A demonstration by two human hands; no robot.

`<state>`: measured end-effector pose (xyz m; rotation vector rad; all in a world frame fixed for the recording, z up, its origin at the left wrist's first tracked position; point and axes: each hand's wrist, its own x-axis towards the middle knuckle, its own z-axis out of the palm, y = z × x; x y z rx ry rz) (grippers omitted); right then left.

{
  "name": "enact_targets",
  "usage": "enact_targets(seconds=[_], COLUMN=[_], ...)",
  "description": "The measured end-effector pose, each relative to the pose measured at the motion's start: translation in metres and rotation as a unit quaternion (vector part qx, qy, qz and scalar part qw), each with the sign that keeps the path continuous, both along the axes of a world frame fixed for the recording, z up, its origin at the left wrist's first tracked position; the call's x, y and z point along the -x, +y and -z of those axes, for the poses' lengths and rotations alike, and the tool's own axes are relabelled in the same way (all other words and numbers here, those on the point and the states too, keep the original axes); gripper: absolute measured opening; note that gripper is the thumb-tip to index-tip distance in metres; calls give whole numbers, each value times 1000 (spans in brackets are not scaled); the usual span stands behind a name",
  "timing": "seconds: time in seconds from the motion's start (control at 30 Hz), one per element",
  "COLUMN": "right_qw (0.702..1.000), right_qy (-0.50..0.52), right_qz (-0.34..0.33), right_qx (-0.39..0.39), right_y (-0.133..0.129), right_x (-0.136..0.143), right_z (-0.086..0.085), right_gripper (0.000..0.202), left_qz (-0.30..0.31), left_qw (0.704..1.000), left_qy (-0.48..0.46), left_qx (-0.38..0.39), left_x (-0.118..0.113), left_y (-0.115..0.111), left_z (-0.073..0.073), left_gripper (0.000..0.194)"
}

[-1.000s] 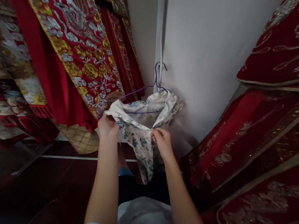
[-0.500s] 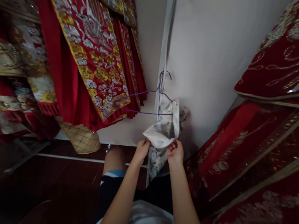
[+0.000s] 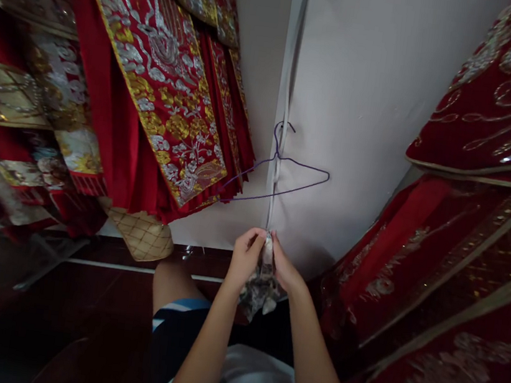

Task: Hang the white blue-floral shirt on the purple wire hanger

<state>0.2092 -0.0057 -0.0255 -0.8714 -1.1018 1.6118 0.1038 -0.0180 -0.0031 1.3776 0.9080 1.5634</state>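
Observation:
A bunched, patterned grey-white cloth (image 3: pixel 262 290) hangs from between my two hands at the lower centre. My left hand (image 3: pixel 247 254) pinches its top edge from the left, fingers closed. On the other side, my right hand (image 3: pixel 282 263) is closed on the same top edge, close to my left fingertips. Above them a purple wire hanger (image 3: pixel 303 165) hangs by its hook at a pale vertical strip (image 3: pixel 289 83), with no cloth on its right arm. The hanger's left end overlaps the hem of a red garment.
Red pleated garments with gold and silver embroidery (image 3: pixel 171 80) hang at the left. More red beaded garments (image 3: pixel 465 244) fill the right side. A quilted gold piece (image 3: pixel 141 236) hangs low beside a metal rack foot (image 3: pixel 52 256).
The cloth has come off the hanger's right arm and moved down, now gathered between my hands. Both hands have drawn closer together. The hanger's right arm is now bare.

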Motion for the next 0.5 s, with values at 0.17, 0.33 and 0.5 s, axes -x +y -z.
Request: enact_targets(seconds=[0.17, 0.33, 0.5], right_qw=[992, 957, 967], right_qy=[-12, -168, -208], right_qz=[-128, -207, -42], right_qx=[4, -112, -137], right_y=[-18, -15, 18], right_x=[-5, -48, -84], right_z=[-18, -52, -96], right_gripper=[63, 42, 34], left_qz=[18, 227, 224], left_qw=[996, 950, 854], left_qy=[89, 207, 464], left_qx=[10, 58, 73], left_x=[30, 61, 96], left_y=[-4, -23, -25], left_z=[8, 25, 40], left_gripper=[40, 59, 48])
